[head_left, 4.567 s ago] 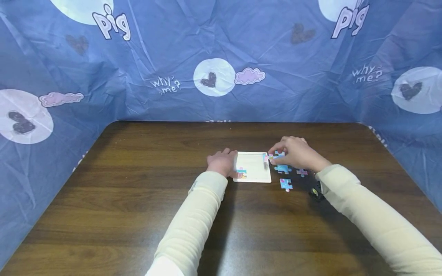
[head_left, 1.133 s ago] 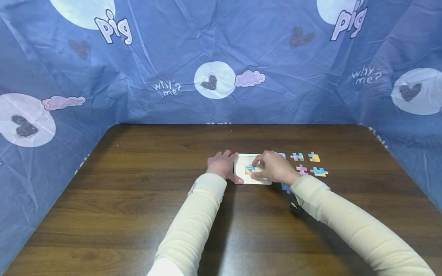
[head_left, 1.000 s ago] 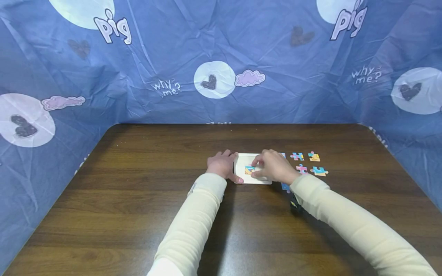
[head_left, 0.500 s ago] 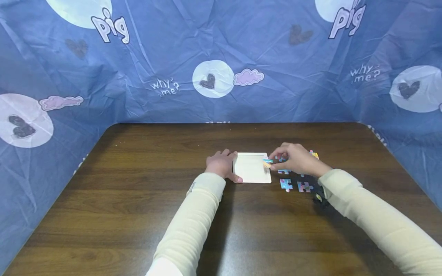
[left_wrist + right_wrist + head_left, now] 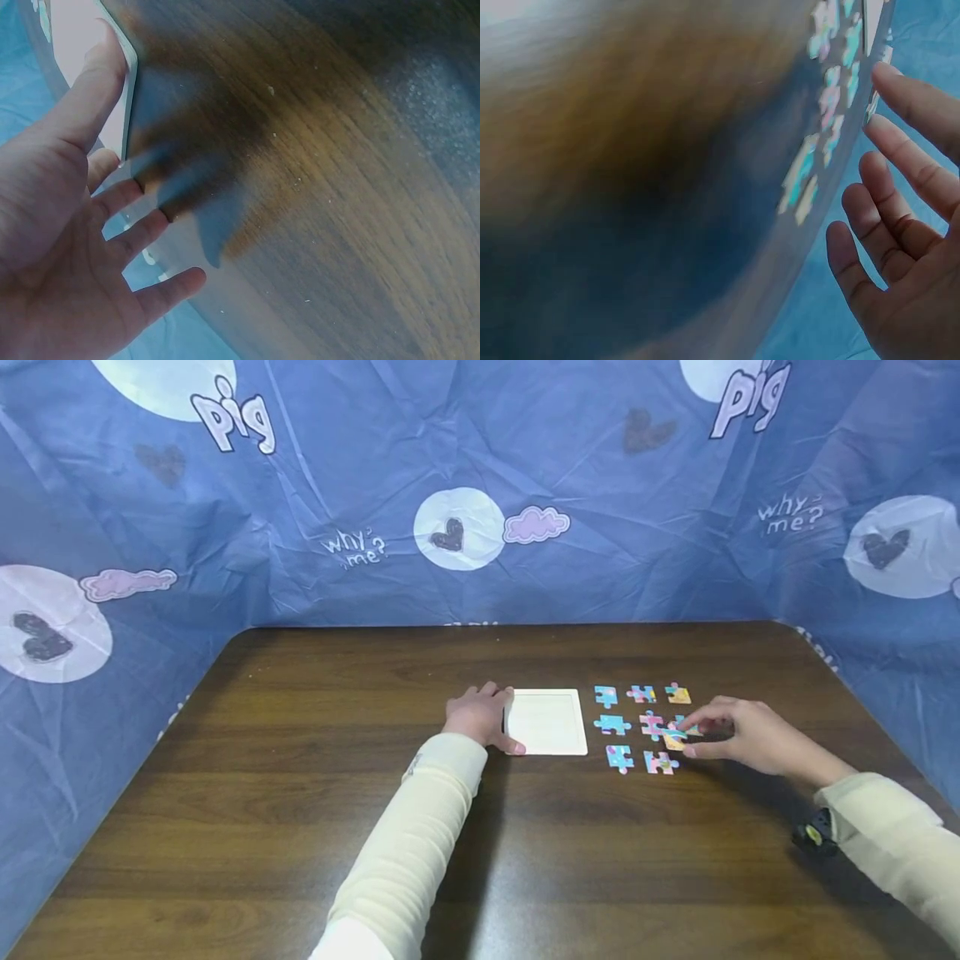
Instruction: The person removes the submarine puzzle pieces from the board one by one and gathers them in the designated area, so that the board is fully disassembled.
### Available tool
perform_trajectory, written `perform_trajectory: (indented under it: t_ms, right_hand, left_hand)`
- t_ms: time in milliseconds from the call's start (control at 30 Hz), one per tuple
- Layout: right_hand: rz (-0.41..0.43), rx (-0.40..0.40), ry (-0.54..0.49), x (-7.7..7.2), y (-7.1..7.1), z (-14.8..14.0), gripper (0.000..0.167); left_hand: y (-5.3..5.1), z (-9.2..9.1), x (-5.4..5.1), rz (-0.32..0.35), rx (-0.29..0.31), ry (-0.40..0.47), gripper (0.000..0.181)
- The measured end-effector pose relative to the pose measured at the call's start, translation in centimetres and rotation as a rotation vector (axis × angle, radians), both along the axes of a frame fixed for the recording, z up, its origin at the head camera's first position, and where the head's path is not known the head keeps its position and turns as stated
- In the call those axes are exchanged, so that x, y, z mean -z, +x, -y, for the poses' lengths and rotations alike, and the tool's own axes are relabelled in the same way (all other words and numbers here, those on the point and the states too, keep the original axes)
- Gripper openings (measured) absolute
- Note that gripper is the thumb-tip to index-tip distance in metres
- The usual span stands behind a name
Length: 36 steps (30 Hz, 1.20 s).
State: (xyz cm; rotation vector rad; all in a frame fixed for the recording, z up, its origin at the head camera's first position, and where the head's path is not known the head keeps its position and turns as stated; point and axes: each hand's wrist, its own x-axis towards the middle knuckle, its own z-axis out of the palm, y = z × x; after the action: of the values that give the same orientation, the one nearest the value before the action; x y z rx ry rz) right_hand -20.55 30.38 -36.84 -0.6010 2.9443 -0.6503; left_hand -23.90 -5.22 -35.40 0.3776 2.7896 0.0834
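Note:
A white puzzle tray [image 5: 546, 722] lies bare on the table. My left hand [image 5: 478, 717] rests at its left side, thumb on the tray and the other fingers fairly straight and spread in the left wrist view. To the right, my right hand [image 5: 750, 737] pinches a yellow and blue jigsaw piece [image 5: 673, 740] between thumb and index finger, over the other pieces. Near it lie a pink piece [image 5: 650, 725], a pink and yellow piece [image 5: 662, 763] and a yellow piece [image 5: 678, 695]. A further piece under the fingertips is partly hidden.
More jigsaw pieces lie in a column right of the tray: a blue one [image 5: 606, 696], another blue one [image 5: 613, 724] and a spotted blue one [image 5: 619, 758]. A pink and blue piece [image 5: 641, 694] is at the back. A patterned blue cloth [image 5: 360, 477] hangs behind the table [image 5: 337, 710].
The right hand has lifted the yellow and blue piece off the tray and carried it right, over the other pieces. The left hand stays at the tray's left edge.

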Motion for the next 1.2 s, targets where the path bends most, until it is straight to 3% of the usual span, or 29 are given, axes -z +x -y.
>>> perform_trajectory:
  t_ms: [300, 800, 967, 1200]
  right_hand:
    - [-0.049, 0.022, -0.005, 1.6, 1.7, -2.6, 0.029]
    - [-0.064, 0.030, 0.005, 2.7, 2.3, -3.1, 0.030]
    - [-0.080, 0.039, -0.005, 2.5, 2.4, -3.2, 0.033]
    - [-0.124, 0.088, -0.084, 0.7, 1.9, -2.7, 0.024]
  left_hand:
    - [0.0, -0.1, -0.2, 0.013, 0.007, 0.006, 0.097]
    - [0.0, 0.1, -0.1, 0.014, 0.008, 0.012, 0.097]
    - [-0.1, 0.2, 0.0, 0.023, 0.012, 0.024, 0.098]
    - [-0.5, 0.3, 0.2, 0.036, 0.002, 0.033, 0.101]
